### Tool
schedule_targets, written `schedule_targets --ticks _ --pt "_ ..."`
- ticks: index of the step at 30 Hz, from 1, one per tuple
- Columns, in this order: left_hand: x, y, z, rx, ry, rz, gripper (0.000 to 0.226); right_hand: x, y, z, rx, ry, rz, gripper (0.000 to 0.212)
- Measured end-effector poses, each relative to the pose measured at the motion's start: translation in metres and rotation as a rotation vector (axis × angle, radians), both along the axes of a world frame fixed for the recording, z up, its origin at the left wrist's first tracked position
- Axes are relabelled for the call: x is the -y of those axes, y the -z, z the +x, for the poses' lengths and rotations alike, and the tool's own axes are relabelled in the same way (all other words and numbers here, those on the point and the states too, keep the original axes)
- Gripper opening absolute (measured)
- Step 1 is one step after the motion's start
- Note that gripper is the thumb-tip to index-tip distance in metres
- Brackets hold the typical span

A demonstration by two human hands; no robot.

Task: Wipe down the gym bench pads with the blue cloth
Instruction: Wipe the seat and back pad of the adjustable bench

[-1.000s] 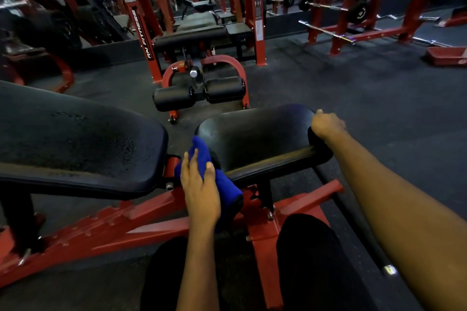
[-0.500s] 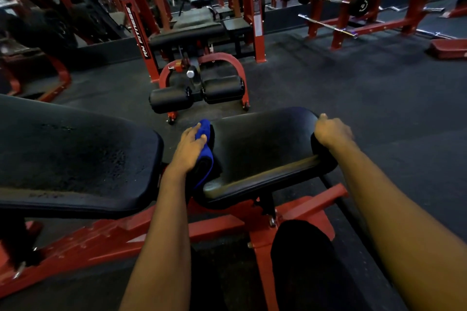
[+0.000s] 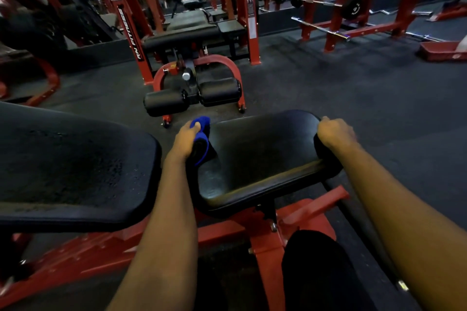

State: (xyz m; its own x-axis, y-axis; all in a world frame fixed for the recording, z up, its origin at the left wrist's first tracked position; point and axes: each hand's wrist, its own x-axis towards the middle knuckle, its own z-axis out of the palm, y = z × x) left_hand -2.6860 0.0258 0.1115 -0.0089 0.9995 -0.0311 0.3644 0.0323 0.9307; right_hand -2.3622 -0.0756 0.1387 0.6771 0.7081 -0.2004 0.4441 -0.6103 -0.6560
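Blue cloth [image 3: 203, 139] tight in left hand [image 3: 185, 140], right hand [image 3: 333, 132] around edge of seat pad [image 3: 260, 159]

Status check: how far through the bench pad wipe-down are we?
Done: nothing clearly; the seat pad shows a faint sheen near its left side. In hand: the left hand holds the blue cloth against that pad's left edge while the right hand grips its far right corner. Left: the speckled back pad.

White "FITNESS" — lettered down the red upright [image 3: 129, 33].
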Motion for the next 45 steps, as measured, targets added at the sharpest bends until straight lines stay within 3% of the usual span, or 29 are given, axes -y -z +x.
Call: schedule_targets --ticks 2,5,7,14,18,23,31,34,37,40,42,45 --pt "0.019 0.013 -0.007 0.032 0.014 0.063 0.02 0.002 -0.001 -0.001 0.011 -0.004 0.001 0.06" --pt "0.028 0.028 -0.014 -0.014 0.052 0.108 0.044 0.003 0.0 -0.002 0.033 -0.007 -0.004 0.062" --pt "0.019 0.025 -0.013 -0.075 0.084 0.121 0.048 0.002 0.001 -0.002 0.044 0.0 -0.009 0.062" --pt "-0.037 -0.01 0.012 -0.313 0.207 0.007 0.011 -0.002 0.002 -0.001 0.068 0.007 -0.015 0.06" --pt "-0.028 -0.023 0.03 -0.474 0.231 0.086 0.018 -0.001 0.003 0.003 0.043 -0.004 0.01 0.06" --pt "0.006 -0.004 0.014 -0.512 0.178 0.195 0.038 -0.003 0.005 0.005 0.025 -0.005 0.022 0.061" --pt "-0.057 -0.023 0.042 -0.694 0.136 -0.112 0.067 -0.011 0.007 0.007 0.033 -0.013 0.005 0.057" --pt "-0.034 -0.04 0.074 -0.802 0.206 -0.004 0.057 -0.011 0.007 0.007 0.028 -0.015 -0.007 0.057" --pt "-0.015 -0.042 0.078 -0.805 0.297 0.102 0.045 -0.009 0.007 0.007 0.008 -0.01 0.0 0.058" --pt "-0.003 -0.032 0.049 -0.721 0.326 0.159 0.048 -0.01 0.008 0.01 -0.01 0.009 0.007 0.06" --pt "-0.003 -0.026 0.034 -0.619 0.276 0.118 0.056 -0.012 0.009 0.011 -0.005 0.009 0.001 0.06" --pt "-0.022 -0.027 0.037 -0.676 0.149 -0.03 0.062 -0.015 0.01 0.009 0.012 0.006 -0.002 0.059"
